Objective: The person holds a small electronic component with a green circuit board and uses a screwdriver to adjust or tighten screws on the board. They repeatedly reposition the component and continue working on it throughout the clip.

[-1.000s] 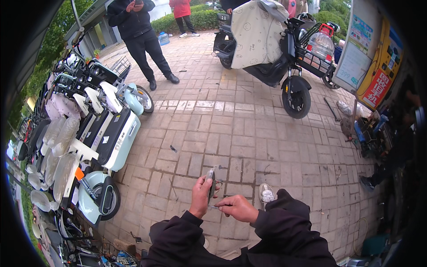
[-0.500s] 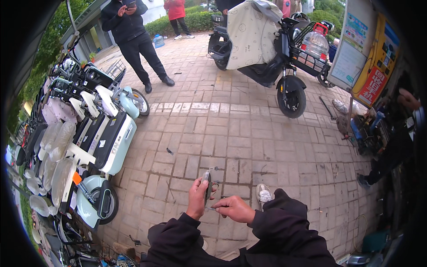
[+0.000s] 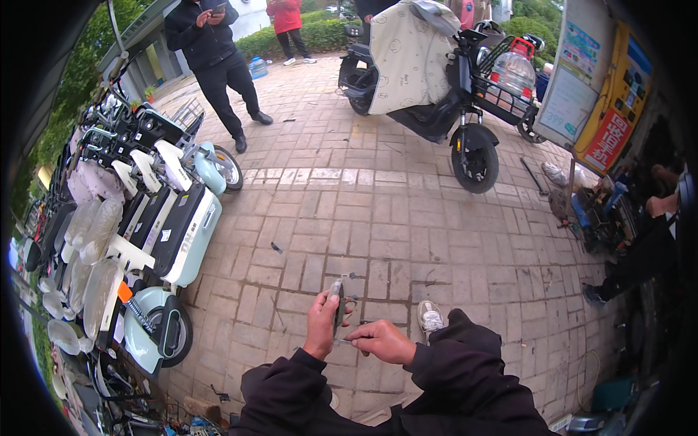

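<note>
Near the lower middle, my left hand (image 3: 320, 325) is closed round a slim upright object (image 3: 337, 289), pale grey on top with a dark side; its kind is too small to tell. Just right of it, my right hand (image 3: 382, 341) is closed in a pinch. A thin metallic tip (image 3: 342, 340) pokes out from its fingers toward the lower end of the slim object. The rest of that thin tool is hidden in the hand, and whether its tip touches the object I cannot tell.
Scooters in plastic wrap (image 3: 171, 240) stand along the left. A covered black scooter (image 3: 429, 87) is parked ahead. One person with a phone (image 3: 218, 65) stands far left. Another person's leg (image 3: 618, 272) and tools (image 3: 603, 211) are at right. Small dark scraps lie on the brick paving (image 3: 320, 218).
My hands have hardly moved. The standing person at the far left has shifted a foot slightly, and the person at the right has lowered a hand.
</note>
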`<state>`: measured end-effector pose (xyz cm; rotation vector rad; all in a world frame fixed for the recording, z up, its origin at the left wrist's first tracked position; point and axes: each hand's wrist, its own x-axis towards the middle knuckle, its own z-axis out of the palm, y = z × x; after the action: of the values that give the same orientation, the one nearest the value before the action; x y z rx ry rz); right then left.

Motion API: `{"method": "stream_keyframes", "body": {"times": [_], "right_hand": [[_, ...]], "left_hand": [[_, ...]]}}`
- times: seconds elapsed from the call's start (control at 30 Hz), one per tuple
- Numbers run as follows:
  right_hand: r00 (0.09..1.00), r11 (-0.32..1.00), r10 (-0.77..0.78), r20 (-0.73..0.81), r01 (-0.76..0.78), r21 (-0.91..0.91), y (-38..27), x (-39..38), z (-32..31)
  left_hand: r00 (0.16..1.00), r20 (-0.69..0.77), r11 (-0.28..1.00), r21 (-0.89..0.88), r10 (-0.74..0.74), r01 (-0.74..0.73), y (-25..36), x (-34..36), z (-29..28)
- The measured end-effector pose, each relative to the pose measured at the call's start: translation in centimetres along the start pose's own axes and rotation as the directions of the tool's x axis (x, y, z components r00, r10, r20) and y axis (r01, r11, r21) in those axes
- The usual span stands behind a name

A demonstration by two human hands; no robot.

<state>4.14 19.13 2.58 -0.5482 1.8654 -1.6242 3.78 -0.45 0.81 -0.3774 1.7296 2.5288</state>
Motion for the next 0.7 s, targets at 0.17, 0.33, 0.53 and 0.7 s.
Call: {"method": "stream_keyframes", "body": {"times": [0.17, 0.33, 0.53, 0.7], "right_hand": [[1.0, 1.0, 0.015, -0.009, -0.015, -0.009, -0.1, -0.1, -0.1], [1.0, 0.999, 0.026, -0.007, -0.025, 0.031, 0.6, 0.2, 0.1], [1.0, 0.998, 0.013, -0.004, -0.013, 0.058, 1.0, 0.2, 0.1], [1.0, 0.998, 0.026, 0.003, -0.026, 0.049, 0.8, 0.3, 0.1]], "left_hand": [[1.0, 0.0, 1.0, -0.004, 0.001, -0.001, 0.0, 0.0, 0.2], [1.0, -0.006, 1.0, 0.006, -0.002, 0.002, 0.0, 0.0, 0.2], [1.0, -0.011, 1.0, 0.019, -0.01, 0.011, 0.1, -0.1, 0.2], [1.0, -0.014, 0.999, 0.047, 0.008, -0.007, 0.2, -0.2, 0.4]]}}
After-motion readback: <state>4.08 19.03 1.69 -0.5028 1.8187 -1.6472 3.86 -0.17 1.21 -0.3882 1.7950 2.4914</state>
